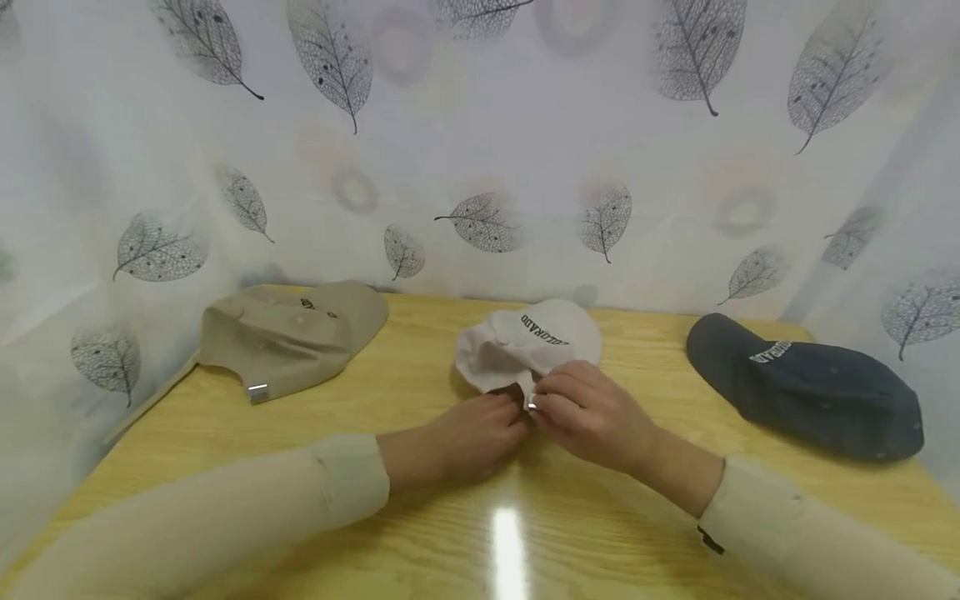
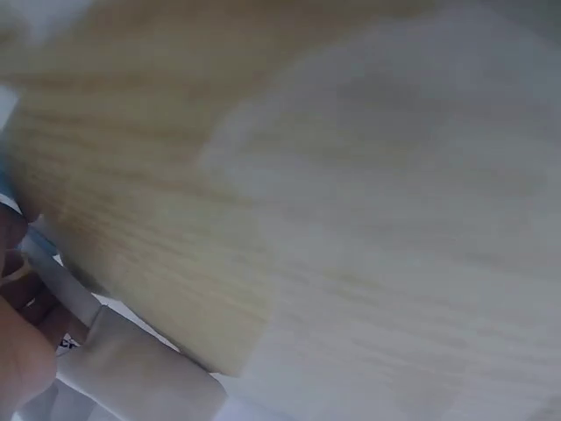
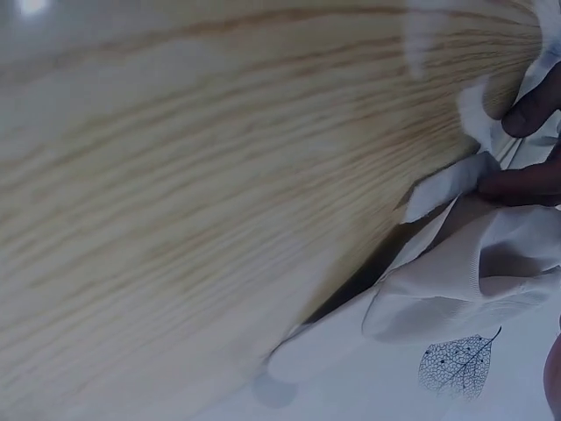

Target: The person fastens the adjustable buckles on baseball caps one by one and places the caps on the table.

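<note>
A pale baseball cap (image 1: 570, 319) with dark "COLORADO" lettering lies mid-table, its visor toward the curtain and its back toward me. My right hand (image 1: 596, 412) pinches the back strap beside a small metal buckle (image 1: 532, 402). Close against it, my left hand (image 1: 468, 437) grips the strap from the left; its fingertips are partly hidden under the cap. The right wrist view shows fingers (image 3: 521, 182) on the strap end (image 3: 443, 186). At the lower left of the left wrist view, curled fingers (image 2: 39, 311) touch the pale fabric (image 2: 145, 364).
To the left lies a khaki cap (image 1: 277, 346) with a metal strap buckle. A dark navy cap (image 1: 832, 396) lies on the right. Behind the wooden table (image 1: 420, 533) hangs a white curtain (image 1: 525, 150) with a leaf print.
</note>
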### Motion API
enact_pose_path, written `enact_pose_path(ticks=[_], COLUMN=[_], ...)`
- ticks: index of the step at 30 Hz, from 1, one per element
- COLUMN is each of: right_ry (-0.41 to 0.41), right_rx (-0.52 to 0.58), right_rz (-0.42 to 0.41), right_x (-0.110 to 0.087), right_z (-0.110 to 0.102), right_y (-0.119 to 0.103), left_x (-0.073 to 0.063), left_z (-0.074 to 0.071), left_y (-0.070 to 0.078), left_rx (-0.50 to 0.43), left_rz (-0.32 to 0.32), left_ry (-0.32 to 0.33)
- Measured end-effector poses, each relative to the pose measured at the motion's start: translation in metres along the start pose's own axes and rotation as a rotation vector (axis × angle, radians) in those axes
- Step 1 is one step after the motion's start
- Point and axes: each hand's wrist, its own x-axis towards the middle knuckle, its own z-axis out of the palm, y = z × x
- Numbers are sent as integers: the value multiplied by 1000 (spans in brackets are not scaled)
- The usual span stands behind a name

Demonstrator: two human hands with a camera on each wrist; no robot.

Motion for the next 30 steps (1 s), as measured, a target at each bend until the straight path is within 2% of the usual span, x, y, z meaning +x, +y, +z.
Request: enact_pose_path(ticks=[3,9,14,16,18,21,23,24,26,30], right_ry=[4,-9,-34,-44,-52,-64,-71,-71,-70,-34], right_rx=[-7,-20,-25,-25,-17,-5,2,1,7,48], right_rz=[11,22,28,30,34,64,99,118,159,224], right_x=[-3,-11,-18,-21,-23,-28,-31,-32,-33,-34], right_z=[0,-2,-4,-5,-6,-8,-9,-9,-9,-7], right_y=[0,1,3,3,3,1,0,-1,-3,-7], left_x=[3,-4,-12,-16,-19,-21,-21,-21,-20,-21], left_z=[0,-3,-10,-13,-18,-26,-31,-32,-33,-30], left_y=[0,-2,-8,-10,-11,-9,-7,-6,-3,-3], left_rx=[18,10,-60,-134,-255,-541,-695,-744,-789,-752], left_rz=[23,126,175,172,130,8,-82,-118,-168,-235], left_ry=[11,146,241,258,251,241,269,293,348,423])
